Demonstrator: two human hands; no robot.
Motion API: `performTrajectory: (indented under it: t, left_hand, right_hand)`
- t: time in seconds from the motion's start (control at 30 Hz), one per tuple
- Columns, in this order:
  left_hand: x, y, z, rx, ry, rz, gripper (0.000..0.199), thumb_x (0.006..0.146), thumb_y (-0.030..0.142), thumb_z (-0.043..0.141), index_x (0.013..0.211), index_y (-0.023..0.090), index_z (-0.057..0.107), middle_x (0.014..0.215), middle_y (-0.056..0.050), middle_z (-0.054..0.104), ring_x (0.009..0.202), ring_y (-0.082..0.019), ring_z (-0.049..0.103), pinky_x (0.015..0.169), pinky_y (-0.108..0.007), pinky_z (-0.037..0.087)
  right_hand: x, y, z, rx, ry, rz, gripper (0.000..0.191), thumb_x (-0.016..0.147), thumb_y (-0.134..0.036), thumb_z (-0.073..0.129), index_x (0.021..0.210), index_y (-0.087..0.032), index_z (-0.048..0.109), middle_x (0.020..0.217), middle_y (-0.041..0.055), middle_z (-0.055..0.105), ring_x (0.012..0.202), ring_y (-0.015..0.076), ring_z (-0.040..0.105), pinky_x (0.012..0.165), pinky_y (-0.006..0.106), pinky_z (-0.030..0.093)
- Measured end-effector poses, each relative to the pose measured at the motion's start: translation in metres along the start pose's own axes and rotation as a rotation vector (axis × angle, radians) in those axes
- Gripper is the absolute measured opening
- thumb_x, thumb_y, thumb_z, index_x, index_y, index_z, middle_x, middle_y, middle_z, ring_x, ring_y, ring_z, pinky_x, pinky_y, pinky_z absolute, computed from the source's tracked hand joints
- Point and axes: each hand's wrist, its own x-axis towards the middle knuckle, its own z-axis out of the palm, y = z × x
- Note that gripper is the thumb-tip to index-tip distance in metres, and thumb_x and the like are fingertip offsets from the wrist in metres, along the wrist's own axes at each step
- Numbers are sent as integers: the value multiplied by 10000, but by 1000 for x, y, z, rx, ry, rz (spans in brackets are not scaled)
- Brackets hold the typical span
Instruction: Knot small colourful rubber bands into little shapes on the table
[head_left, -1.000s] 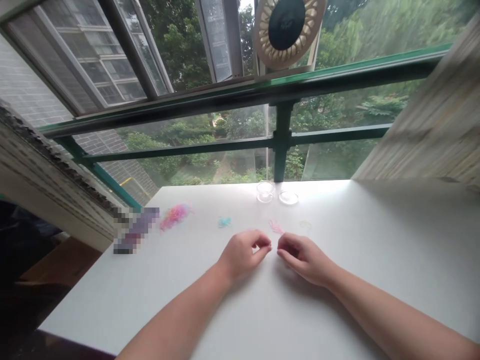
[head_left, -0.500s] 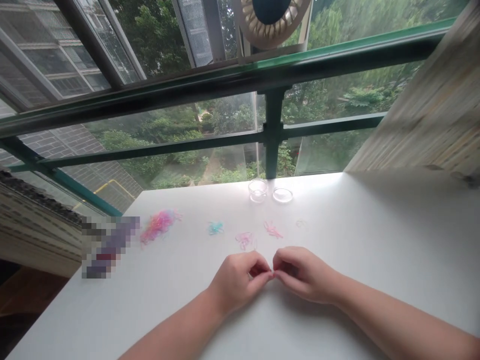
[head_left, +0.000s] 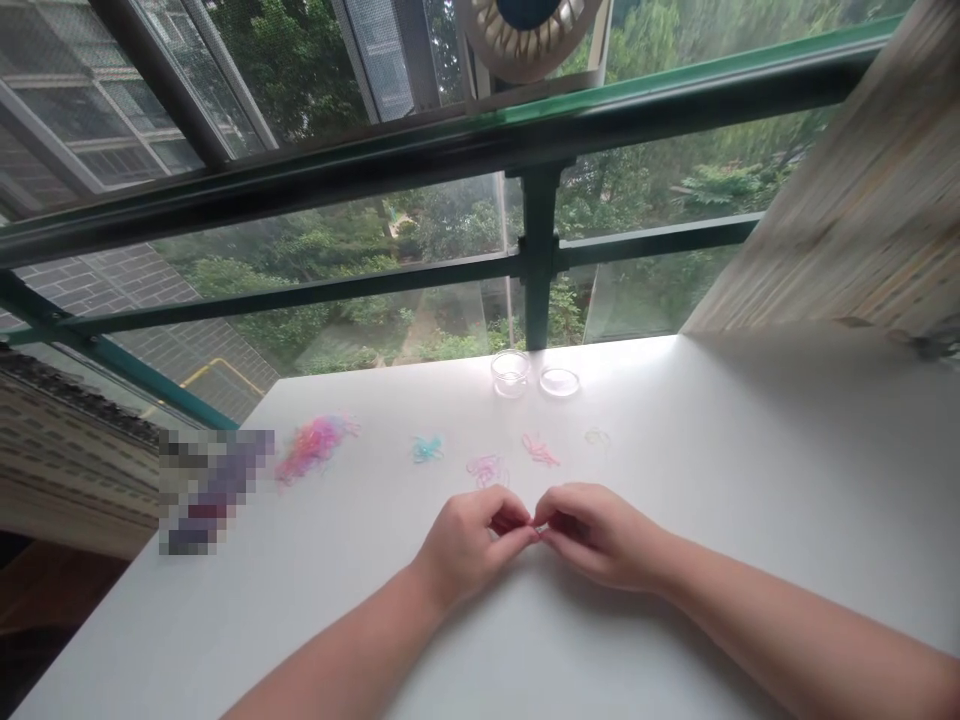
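Head view: the left hand (head_left: 465,545) and right hand (head_left: 609,537) were held tip to tip over the table (head_left: 300,620), thumb and forefinger closed in a pinch on each! Whether anything was gripped there could not be told. Just beyond, lilac strands (head_left: 487,469) were spread, nearest the left hand, flanked on the right by pink strands (head_left: 540,449), then pale strands (head_left: 598,438). Blue strands (head_left: 427,449) were laid to the left, a mixed pile (head_left: 315,448) farther out. Behind, a jar (head_left: 510,375) was set beside a dish (head_left: 560,381).

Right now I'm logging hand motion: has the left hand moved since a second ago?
Yes: the left hand has drawn back, farther from the green railing post beyond the table.
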Motion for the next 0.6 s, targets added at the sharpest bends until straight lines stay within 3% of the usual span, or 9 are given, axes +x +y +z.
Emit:
performTrajectory:
  t: [0.23,0.4,0.6]
  left_hand:
    - [1,1,0,-10,-13,34,69,772,228,612,802,167,625,748,-27,690,665,-121,646,644,-231,540]
    - [1,3,-1,24,-12,76,71,756,163,591,820,175,622,781,-21,693,698,-121,645,679,-237,535]
    - [-1,1,0,73,-32,105,48,774,192,580,812,176,606,757,-13,678,680,-113,629,662,-230,520]
  right_hand:
    - [1,0,-1,26,-19,-2,93,823,-138,459,837,-181,541,651,-5,548,566,92,436,546,211,359]
    - [1,-1,-2,66,-29,5,49,810,-158,490,835,-182,525,599,-30,497,529,83,398,521,202,347]
    - [1,0,0,58,-19,7,20,816,-189,502,816,-182,522,604,-31,503,537,83,403,523,201,346]
